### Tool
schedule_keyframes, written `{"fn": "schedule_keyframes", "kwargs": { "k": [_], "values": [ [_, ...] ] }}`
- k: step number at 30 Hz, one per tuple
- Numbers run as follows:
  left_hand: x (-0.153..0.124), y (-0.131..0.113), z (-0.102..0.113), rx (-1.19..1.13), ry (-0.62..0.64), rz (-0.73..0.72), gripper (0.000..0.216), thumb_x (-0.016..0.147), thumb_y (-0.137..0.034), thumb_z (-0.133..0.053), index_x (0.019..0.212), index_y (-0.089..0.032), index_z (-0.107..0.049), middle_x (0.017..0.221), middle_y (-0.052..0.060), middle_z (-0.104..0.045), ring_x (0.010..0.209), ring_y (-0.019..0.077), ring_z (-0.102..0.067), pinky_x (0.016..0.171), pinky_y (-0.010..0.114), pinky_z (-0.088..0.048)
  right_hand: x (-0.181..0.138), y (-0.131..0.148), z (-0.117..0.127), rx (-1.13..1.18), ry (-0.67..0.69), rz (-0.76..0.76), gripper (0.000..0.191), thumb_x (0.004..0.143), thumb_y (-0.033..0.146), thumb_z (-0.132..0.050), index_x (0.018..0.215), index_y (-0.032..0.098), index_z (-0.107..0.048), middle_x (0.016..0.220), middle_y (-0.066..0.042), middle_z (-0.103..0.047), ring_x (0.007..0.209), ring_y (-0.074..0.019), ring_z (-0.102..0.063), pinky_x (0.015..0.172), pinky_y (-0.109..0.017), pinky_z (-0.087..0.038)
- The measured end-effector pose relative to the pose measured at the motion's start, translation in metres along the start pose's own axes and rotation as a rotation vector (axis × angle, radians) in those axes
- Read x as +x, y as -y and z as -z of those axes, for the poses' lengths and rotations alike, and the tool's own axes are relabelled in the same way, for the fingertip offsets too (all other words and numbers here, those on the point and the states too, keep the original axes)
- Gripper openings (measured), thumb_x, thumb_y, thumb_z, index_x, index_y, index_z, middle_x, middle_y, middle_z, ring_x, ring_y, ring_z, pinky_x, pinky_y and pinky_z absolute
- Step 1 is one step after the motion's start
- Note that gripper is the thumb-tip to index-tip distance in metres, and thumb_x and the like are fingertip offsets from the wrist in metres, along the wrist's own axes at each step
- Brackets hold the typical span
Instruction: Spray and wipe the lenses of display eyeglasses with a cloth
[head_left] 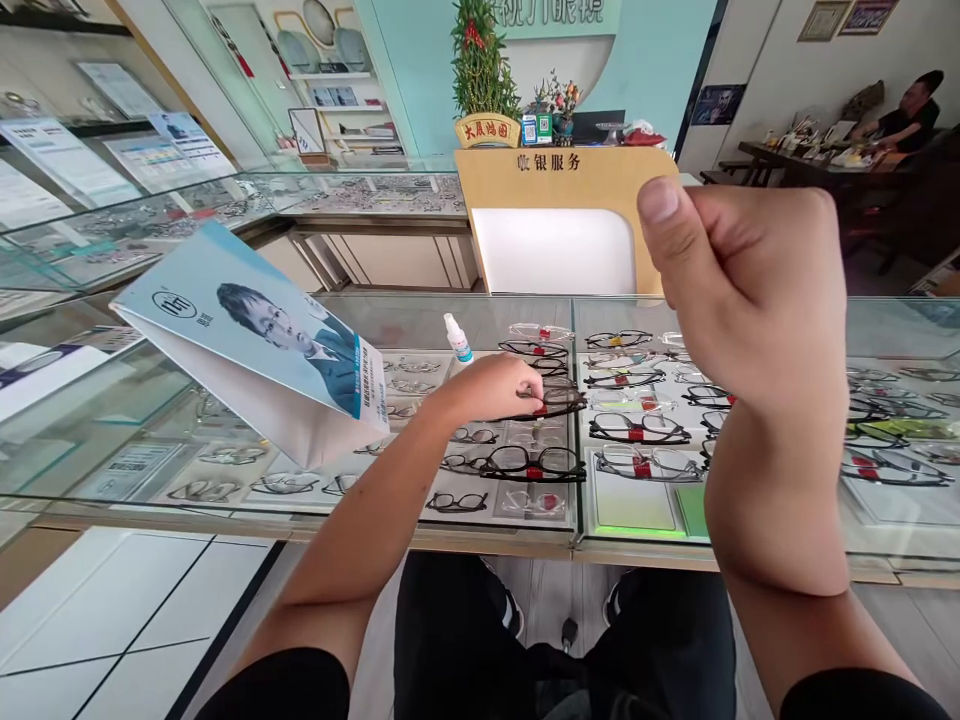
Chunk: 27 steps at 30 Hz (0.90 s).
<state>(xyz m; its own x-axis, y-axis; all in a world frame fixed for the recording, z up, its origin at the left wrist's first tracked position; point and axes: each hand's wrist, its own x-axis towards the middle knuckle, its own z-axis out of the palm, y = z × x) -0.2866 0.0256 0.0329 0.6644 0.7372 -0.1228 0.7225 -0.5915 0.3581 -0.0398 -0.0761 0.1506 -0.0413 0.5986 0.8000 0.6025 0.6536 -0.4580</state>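
Note:
My left hand (499, 388) is low over the glass display counter, its fingers curled inward beside a dark pair of eyeglasses (564, 402). Whether the fingers touch or grip those glasses is hidden. Just beyond that wrist stands a small white spray bottle (457, 340) with a blue label band. Raised close to the camera, my right hand (757, 290) is closed in a fist, thumb along the top, with nothing visible in it. Nearer to me lies a larger black pair of eyeglasses (532, 464). Another pair with a red tag (641, 464) rests right of the counter's seam.
A blue tent-shaped sign (255, 340) stands on the counter (450, 535) at left. More eyeglasses lie in rows on both sides. Beyond are a wooden cashier desk (660, 240) and a potted plant (480, 70). A person (911, 115) sits at a table at far right.

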Motion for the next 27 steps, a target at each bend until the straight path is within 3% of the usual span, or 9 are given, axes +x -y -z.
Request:
{"fn": "schedule_keyframes", "kwargs": {
  "k": [6,11,18,27],
  "values": [
    [0.006,0.003,-0.009,0.072,0.05,0.024,0.022,0.091,-0.037,-0.072,0.096,-0.028,-0.091,0.098,0.004,-0.086,0.086,0.0245,-0.074,0.07,0.035,-0.042,0.001,0.002,-0.005,0.003,0.08,-0.015,0.072,0.101,0.089,-0.056,0.055,0.035,-0.047,0.052,-0.007,-0.039,0.067,-0.0318,-0.056,0.062,-0.049,-0.039],
    [0.006,0.008,-0.011,0.061,0.068,0.018,0.014,0.088,-0.033,-0.076,0.088,-0.028,-0.09,0.092,0.003,-0.085,0.083,0.0241,-0.073,0.066,0.035,-0.04,0.005,0.002,-0.006,0.006,0.17,-0.023,0.067,0.094,0.094,-0.064,0.061,0.037,-0.054,0.05,-0.004,-0.034,0.071,-0.0317,-0.059,0.064,-0.048,-0.042],
    [0.009,0.004,-0.016,0.094,0.114,0.02,0.014,0.088,-0.03,-0.077,0.091,-0.028,-0.09,0.098,0.002,-0.087,0.09,0.0251,-0.075,0.069,0.035,-0.041,0.004,-0.001,-0.01,0.009,0.206,-0.031,0.07,0.094,0.093,-0.065,0.058,0.035,-0.048,0.051,-0.004,-0.034,0.073,-0.0312,-0.061,0.066,-0.048,-0.043],
    [0.006,0.005,-0.012,0.039,0.092,0.017,0.019,0.095,-0.035,-0.074,0.092,-0.028,-0.092,0.1,0.003,-0.089,0.091,0.0252,-0.076,0.071,0.035,-0.043,0.007,0.0,-0.005,-0.006,0.23,-0.046,0.079,0.094,0.093,-0.065,0.054,0.03,-0.038,0.05,-0.003,-0.027,0.062,-0.027,-0.05,0.06,-0.046,-0.036]
  ]
}}
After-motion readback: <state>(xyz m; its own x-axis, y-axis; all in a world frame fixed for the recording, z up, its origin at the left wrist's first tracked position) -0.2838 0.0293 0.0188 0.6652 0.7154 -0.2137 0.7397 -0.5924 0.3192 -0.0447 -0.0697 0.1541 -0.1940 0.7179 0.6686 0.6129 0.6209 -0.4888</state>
